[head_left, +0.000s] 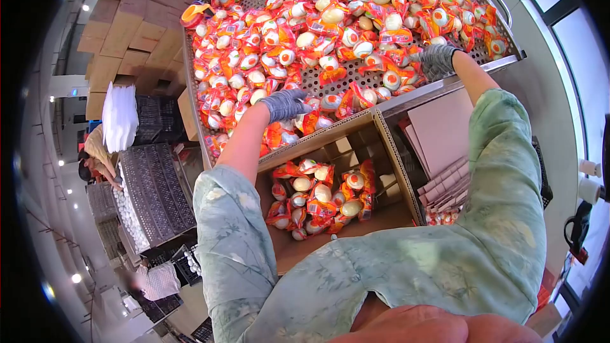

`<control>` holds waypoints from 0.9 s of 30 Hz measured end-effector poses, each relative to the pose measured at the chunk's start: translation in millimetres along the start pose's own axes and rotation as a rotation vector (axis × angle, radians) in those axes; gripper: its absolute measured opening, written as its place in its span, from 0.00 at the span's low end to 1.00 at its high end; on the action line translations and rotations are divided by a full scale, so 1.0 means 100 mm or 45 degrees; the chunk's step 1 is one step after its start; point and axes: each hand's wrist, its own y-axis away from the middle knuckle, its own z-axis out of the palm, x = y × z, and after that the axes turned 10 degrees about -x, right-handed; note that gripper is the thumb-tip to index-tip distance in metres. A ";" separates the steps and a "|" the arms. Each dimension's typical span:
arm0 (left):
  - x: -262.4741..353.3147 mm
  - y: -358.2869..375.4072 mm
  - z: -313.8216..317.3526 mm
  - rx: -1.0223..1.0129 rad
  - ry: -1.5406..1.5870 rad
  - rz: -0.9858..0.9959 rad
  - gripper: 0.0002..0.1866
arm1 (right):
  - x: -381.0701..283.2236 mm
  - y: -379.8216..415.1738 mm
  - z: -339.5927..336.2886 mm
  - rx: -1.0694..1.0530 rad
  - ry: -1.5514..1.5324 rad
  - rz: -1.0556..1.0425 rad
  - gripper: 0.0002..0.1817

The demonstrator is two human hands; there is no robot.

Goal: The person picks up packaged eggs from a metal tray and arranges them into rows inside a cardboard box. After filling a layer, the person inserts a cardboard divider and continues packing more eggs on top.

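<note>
Both my hands wear grey knit gloves and rest on a heap of orange-wrapped egg packets (330, 25) spread over a perforated metal tray (311, 79). My left hand (284, 104) lies on packets near the tray's front edge, fingers curled over them. Farther right, my right hand (436, 60) presses on packets at the same edge. Whether either hand grips a packet is hidden by the gloves. Below the tray stands an open cardboard box (286, 251) holding several packets (321, 200) stacked along its bottom.
Flat pink cardboard sheets (441, 130) lie right of the box. Stacked brown cartons (130, 32) stand at the left, with a white pile (119, 117) and dark plastic crates (155, 187) below them. Another person (95, 152) works far left.
</note>
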 end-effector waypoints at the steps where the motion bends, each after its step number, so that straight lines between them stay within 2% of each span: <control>1: 0.02 -0.07 0.01 -0.095 -0.069 -0.054 0.33 | 0.02 0.01 0.04 0.013 0.235 0.000 0.45; 2: 0.04 -0.12 -0.02 -0.142 -0.167 -0.089 0.39 | 0.06 0.03 0.09 0.025 0.471 -0.003 0.43; 4: 0.11 -0.16 -0.05 -0.187 -0.328 -0.087 0.42 | 0.04 0.18 0.27 0.048 0.947 -0.019 0.40; 5: 0.14 -0.17 -0.03 -0.209 -0.406 -0.085 0.43 | 0.01 0.18 0.31 0.043 1.044 -0.036 0.40; 6: 0.24 -0.15 -0.02 -0.309 -0.382 -0.203 0.48 | -0.02 0.19 0.34 0.040 1.138 -0.055 0.39; 10: 0.26 -0.28 0.15 -0.357 -0.520 -0.150 0.53 | -0.09 0.16 0.46 0.152 1.453 -0.124 0.36; 13: 0.15 -0.28 0.19 -0.281 -0.200 -0.228 0.55 | -0.14 0.25 0.62 0.008 1.140 -0.230 0.34; 14: 0.14 -0.27 0.18 -0.258 -0.184 -0.233 0.56 | -0.11 0.21 0.70 -0.045 0.961 -0.343 0.31; 17: 0.15 -0.27 0.14 -0.226 -0.093 -0.216 0.60 | -0.29 0.05 0.93 -0.153 1.179 -0.475 0.30; 20: 0.09 -0.30 0.11 -0.249 0.031 -0.181 0.62 | -0.51 0.04 1.40 -0.209 1.235 -0.437 0.38; 23: 0.12 -0.23 0.12 -0.145 0.026 -0.178 0.62 | -0.57 -0.51 1.65 -0.396 0.845 -0.685 0.45; 25: -0.08 -0.34 0.15 -0.034 0.008 -0.178 0.61 | -0.63 -0.71 1.82 -0.239 0.677 -0.858 0.48; 27: -0.22 -0.40 0.16 0.027 0.272 -0.153 0.61 | -0.79 -0.54 1.87 -0.119 0.647 -0.738 0.49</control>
